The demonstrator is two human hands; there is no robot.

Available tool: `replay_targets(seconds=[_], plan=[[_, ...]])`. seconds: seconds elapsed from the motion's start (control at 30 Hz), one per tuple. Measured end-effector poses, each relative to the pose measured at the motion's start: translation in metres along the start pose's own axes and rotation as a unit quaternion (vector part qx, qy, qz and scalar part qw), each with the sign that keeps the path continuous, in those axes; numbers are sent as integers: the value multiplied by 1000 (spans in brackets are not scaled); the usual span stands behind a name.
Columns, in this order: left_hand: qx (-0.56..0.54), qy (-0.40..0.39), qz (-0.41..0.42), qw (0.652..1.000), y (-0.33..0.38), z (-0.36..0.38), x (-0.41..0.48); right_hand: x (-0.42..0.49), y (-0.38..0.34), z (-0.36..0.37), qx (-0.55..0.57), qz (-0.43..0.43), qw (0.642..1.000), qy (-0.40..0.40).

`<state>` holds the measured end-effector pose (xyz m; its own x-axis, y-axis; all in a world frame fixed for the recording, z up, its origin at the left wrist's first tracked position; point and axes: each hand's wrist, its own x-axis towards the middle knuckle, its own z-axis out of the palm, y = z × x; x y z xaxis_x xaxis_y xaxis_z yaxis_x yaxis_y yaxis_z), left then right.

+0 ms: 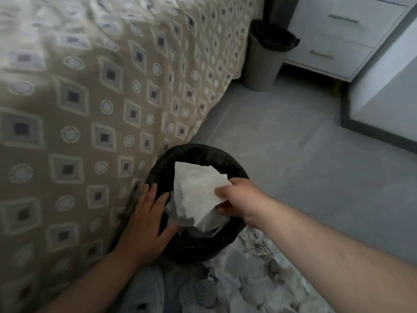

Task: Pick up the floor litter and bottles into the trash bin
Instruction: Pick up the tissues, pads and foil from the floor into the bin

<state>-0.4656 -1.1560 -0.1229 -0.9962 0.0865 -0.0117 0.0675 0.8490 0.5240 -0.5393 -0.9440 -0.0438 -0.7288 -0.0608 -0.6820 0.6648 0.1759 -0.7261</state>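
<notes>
Pinching a crumpled white paper tissue [198, 190] between thumb and curled fingers [222, 210], the right hand [241, 199] holds it over the mouth of the round trash bin [203, 150], which is lined with a glossy black bag. The left hand [146, 222] lies flat on the bin's left rim, fingers straight and spread, beside the diamond-patterned woven bedspread [90, 109].

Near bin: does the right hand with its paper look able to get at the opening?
Probably yes. The right hand holds the paper right above the near bin; the left hand rests on its rim, leaving most of the opening free.
</notes>
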Motion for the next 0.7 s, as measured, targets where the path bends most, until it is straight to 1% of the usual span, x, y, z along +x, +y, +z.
replay_targets(seconds=[0.1, 0.17, 0.23, 0.33, 0.4, 0.47, 0.53, 0.6, 0.7], plan=[[9, -1, 5, 1000, -7, 1, -1, 14, 2, 14, -28, 31, 999, -12], [12, -5, 5, 1000, -8, 0, -1, 14, 2, 16, -37, 36, 999, -8], [12, -16, 4, 1000, -7, -3, 0, 8, 2, 10, -53, 23, 998, 2], [40, -15, 2, 999, 5, -15, 6, -17, 2, -17, -68, -33, 997, -20], [52, -2, 39, 998, 29, -22, 11, -40, 9, -53, -104, -50, 993, -8], [30, -14, 100, 994, 65, -27, 15, -58, 26, -98, -124, -43, 991, 15], [23, -72, 191, 979, 106, -23, 17, -77, 52, -146, -142, -18, 989, 48], [23, -170, 274, 946, 142, -4, 17, -93, 81, -188, -154, 11, 984, 90], [30, -311, 296, 903, 181, 45, 15, -104, 129, -234, -116, 49, 980, 156]])
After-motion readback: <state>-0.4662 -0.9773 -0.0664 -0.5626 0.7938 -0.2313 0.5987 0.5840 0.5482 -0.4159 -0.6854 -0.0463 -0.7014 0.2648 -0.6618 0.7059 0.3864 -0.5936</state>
